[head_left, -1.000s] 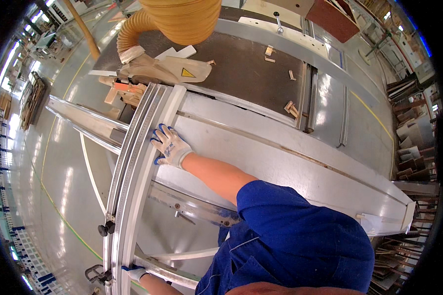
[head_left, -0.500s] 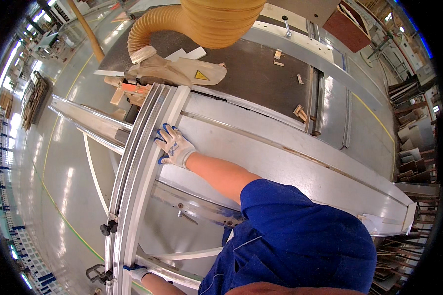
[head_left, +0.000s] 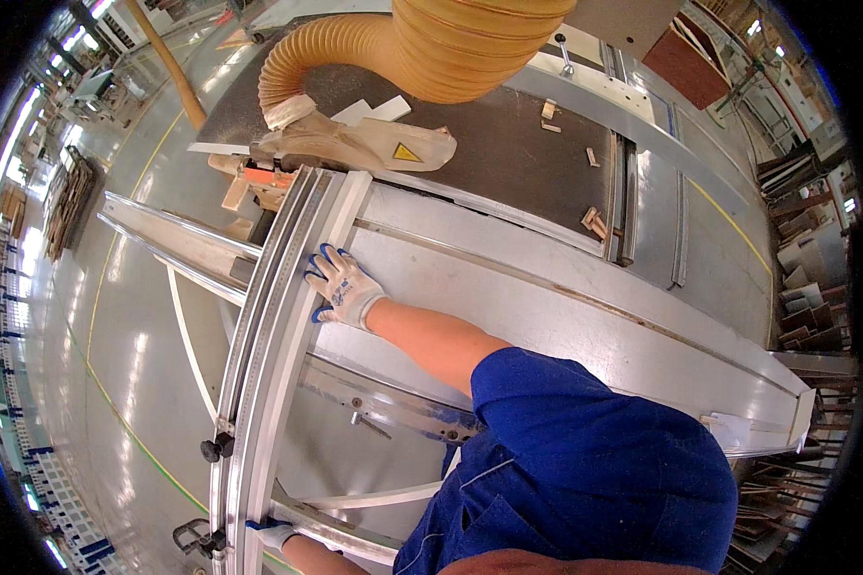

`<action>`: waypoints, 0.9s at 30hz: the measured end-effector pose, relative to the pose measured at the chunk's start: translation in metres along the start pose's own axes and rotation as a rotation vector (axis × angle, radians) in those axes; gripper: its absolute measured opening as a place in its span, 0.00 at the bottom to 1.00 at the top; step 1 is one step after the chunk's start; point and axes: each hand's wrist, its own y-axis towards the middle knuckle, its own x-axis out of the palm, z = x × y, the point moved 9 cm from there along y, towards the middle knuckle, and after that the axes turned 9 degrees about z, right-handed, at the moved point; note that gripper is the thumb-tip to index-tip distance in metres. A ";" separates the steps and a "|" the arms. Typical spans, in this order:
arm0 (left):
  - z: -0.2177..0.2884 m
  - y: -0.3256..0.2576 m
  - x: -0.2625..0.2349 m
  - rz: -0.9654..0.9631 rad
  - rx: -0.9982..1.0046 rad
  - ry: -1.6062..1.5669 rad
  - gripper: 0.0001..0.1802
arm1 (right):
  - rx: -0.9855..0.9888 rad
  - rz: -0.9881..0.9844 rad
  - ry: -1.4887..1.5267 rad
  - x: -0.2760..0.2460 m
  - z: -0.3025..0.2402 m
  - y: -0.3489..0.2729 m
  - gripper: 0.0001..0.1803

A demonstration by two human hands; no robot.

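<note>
My right hand (head_left: 341, 287), in a white glove with blue fingertips, lies flat on the grey sliding table (head_left: 508, 307) of a panel saw. Its fingers are spread and touch the long aluminium fence rail (head_left: 276, 316), and it holds nothing. My bare forearm runs back from it to a blue sleeve. My left hand (head_left: 274, 533), gloved the same way, shows only partly at the lower edge and is closed around the near end of the same fence rail. A beige blade guard (head_left: 360, 146) with a yellow warning sticker sits past the rail's far end.
A thick orange-yellow extraction hose (head_left: 431, 43) arches from the guard across the top. Small wood offcuts (head_left: 594, 220) lie on the dark saw table. A support arm (head_left: 177, 240) juts out left over the shiny floor. Stacked boards (head_left: 805, 259) stand at the right.
Both hands keep their places on the table and rail. The view has shifted slightly, so the extraction hose fills more of the top.
</note>
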 end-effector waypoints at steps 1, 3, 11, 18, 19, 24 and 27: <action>0.001 0.000 -0.001 -0.005 0.000 -0.006 0.40 | 0.000 -0.008 -0.005 0.000 0.000 0.002 0.47; 0.000 0.004 0.003 -0.013 0.001 -0.014 0.40 | 0.002 -0.025 -0.008 0.001 0.000 0.005 0.47; 0.000 0.012 0.006 -0.053 -0.010 -0.038 0.40 | 0.000 -0.064 -0.015 0.002 -0.003 0.008 0.47; -0.001 -0.018 0.019 0.046 -0.056 -0.042 0.40 | 0.001 -0.042 0.006 0.005 -0.003 0.009 0.47; 0.001 -0.015 0.019 0.043 -0.074 -0.060 0.40 | 0.002 -0.042 0.011 0.004 -0.003 0.009 0.47; -0.001 0.001 0.027 -0.031 -0.073 -0.022 0.39 | 0.012 -0.034 0.015 0.002 0.000 0.012 0.47; -0.001 0.028 0.008 -0.153 -0.035 -0.025 0.40 | -0.014 -0.033 0.022 0.003 -0.009 0.015 0.47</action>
